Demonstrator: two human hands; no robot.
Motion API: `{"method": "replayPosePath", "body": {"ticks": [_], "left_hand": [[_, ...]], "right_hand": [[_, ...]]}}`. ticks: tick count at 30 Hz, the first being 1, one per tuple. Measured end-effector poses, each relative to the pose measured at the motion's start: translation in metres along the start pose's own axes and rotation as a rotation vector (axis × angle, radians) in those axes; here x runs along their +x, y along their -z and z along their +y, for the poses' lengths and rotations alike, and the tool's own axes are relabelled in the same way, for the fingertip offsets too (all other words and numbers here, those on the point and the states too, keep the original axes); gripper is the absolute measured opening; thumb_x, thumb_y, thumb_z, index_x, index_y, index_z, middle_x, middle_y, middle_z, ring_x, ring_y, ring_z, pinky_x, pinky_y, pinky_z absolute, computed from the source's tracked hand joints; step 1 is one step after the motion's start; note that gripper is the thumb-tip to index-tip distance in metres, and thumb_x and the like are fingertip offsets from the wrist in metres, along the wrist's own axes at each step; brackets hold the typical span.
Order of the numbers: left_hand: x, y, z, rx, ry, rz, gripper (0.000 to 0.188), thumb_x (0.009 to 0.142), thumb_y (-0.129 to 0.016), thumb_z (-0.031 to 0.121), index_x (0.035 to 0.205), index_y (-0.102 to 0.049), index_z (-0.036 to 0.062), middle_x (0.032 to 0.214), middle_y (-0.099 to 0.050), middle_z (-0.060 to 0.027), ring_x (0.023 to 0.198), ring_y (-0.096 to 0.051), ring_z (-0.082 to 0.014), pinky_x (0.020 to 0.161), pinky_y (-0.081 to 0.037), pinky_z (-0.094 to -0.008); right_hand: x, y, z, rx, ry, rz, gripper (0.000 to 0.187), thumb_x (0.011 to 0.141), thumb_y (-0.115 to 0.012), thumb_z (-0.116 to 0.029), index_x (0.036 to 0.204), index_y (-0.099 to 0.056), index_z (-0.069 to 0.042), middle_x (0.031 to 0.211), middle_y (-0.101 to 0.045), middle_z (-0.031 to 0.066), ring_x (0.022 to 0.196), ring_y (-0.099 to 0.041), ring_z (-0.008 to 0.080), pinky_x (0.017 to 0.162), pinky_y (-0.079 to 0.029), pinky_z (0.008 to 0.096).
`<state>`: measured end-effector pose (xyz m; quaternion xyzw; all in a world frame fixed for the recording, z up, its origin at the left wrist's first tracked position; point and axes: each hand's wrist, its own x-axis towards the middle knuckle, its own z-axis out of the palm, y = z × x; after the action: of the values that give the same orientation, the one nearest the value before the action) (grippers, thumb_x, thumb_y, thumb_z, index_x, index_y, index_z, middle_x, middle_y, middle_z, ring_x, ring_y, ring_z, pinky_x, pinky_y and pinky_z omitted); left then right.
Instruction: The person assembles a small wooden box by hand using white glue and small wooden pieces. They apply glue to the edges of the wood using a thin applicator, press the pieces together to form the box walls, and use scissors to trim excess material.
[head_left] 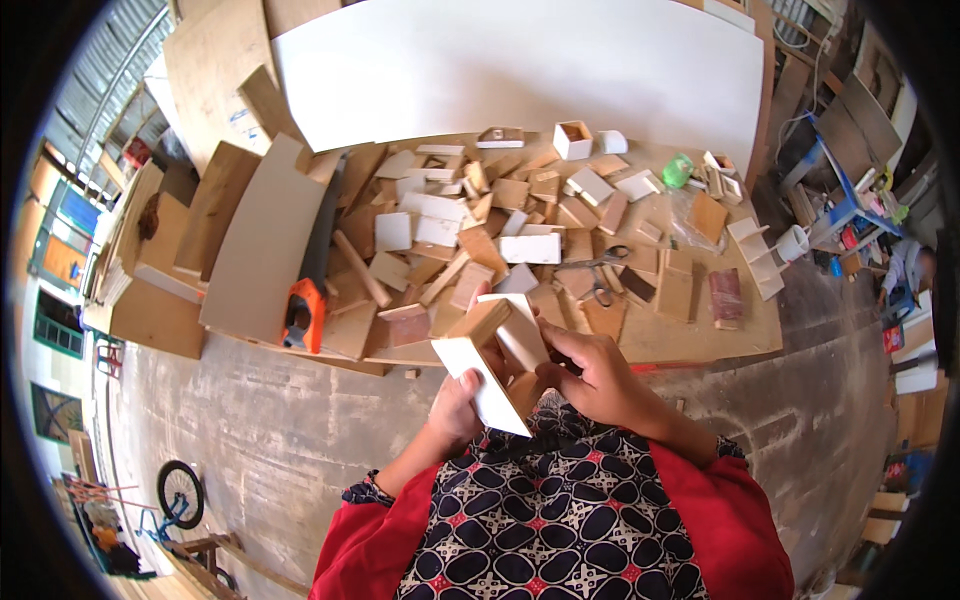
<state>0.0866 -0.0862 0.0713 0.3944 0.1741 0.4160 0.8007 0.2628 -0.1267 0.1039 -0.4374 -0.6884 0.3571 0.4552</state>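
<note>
Both hands are closed on a small wooden box [484, 388] with white outer faces: the left hand [456, 406] has its thumb flat on one white panel, fingers mostly hidden, and the right hand [592, 374] pinches the opposite side. Whether the joints are fixed cannot be told; if loose, uneven squeezing could skew or part the panels. The box is tilted in mid-air before the table [752, 332], with no support beneath, so a slipping thumb could drop it to the floor [400, 455]. Beyond it, wood scraps [437, 212] lie heaped; a box set on them would probably rock or topple. Scissors [597, 265] lie among the scraps, a likely hazard to a careless reach. Leftward, a saw's orange handle [304, 316] sits at the near edge, where a passing sleeve could catch it.
</note>
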Motion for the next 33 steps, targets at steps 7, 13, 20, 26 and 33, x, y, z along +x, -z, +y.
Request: {"method": "replayPosePath", "body": {"ticks": [7,13,20,26,33], "left_hand": [[0.067,-0.042,-0.054,-0.451,0.218,0.035,0.09,0.086,-0.042,0.07,0.14,-0.032,-0.0015,0.137,-0.042,-0.0213,0.125,-0.044,-0.0376,0.108,-0.031,-0.048],[0.112,-0.082,-0.084,-0.455,0.148,0.112,0.072,0.087,-0.046,0.067,0.142,-0.035,0.0211,0.135,-0.043,-0.0237,0.123,-0.044,-0.0411,0.105,-0.032,-0.0567],[0.142,-0.1,-0.107,-0.373,0.079,0.113,0.067,0.09,-0.045,0.063,0.14,-0.037,0.0191,0.135,-0.043,-0.0185,0.119,-0.047,-0.0363,0.099,-0.037,-0.0549],[0.15,-0.1,-0.099,-0.11,0.001,0.124,0.064,0.093,-0.045,0.057,0.139,-0.037,0.014,0.135,-0.043,-0.0152,0.122,-0.044,-0.0341,0.1,-0.037,-0.0524],[0.159,-0.093,-0.076,0.15,-0.109,0.006,0.064,0.094,-0.048,0.049,0.141,-0.034,0.0079,0.146,-0.036,-0.011,0.132,-0.037,-0.0289,0.104,-0.034,-0.0478]], "right_hand": [[-0.028,0.086,0.037,0.445,-0.363,-0.043,0.061,0.088,-0.064,-0.008,0.14,-0.036,0.005,0.11,-0.063,0.014,0.095,-0.061,0.0123,0.077,-0.054,0.028],[-0.04,0.139,0.047,0.274,-0.197,0.04,0.073,0.081,-0.07,-0.001,0.143,-0.032,0.002,0.127,-0.054,0.0157,0.103,-0.06,0.0172,0.084,-0.056,0.0294],[-0.047,0.169,0.068,0.231,-0.129,0.168,0.061,0.08,-0.07,0.002,0.135,-0.045,0.003,0.123,-0.057,0.0166,0.101,-0.062,0.0191,0.084,-0.056,0.0289],[-0.043,0.178,0.068,0.202,-0.111,0.163,0.054,0.081,-0.069,0.001,0.131,-0.05,0.002,0.105,-0.064,0.0122,0.091,-0.064,0.0147,0.074,-0.056,0.0271],[-0.039,0.164,0.07,0.33,-0.165,0.159,0.053,0.08,-0.071,-0.001,0.129,-0.052,0.002,0.087,-0.061,0.0071,0.081,-0.062,0.01,0.069,-0.053,0.024]]}}
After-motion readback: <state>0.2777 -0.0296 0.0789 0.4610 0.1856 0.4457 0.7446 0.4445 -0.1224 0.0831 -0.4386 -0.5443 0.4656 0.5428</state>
